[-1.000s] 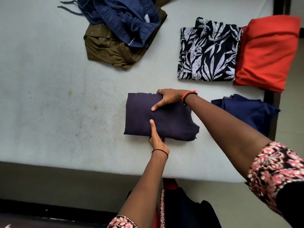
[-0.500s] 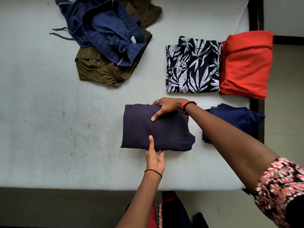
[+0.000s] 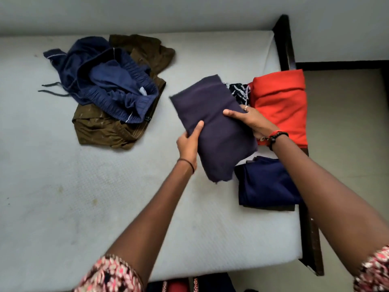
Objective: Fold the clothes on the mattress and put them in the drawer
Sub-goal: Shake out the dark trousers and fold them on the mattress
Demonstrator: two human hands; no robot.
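leaf-print shirt (image 3: 240,92) mostly behind purple garment (image 3: 212,123), sleeves (image 3: 109,275) cropped

You're in a home bedroom: a bare mattress (image 3: 63,207) on a dark bed frame (image 3: 284,43), clothes (image 3: 117,95) heaped left of your fingers.

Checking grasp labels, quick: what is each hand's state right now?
Left hand: closed, holding the folded purple garment by its left edge.
Right hand: closed, holding the same garment's right side.

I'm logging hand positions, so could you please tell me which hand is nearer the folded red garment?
Right. The right hand grips the purple garment just beside the red garment; the left hand grips the purple garment's opposite edge, farther off.
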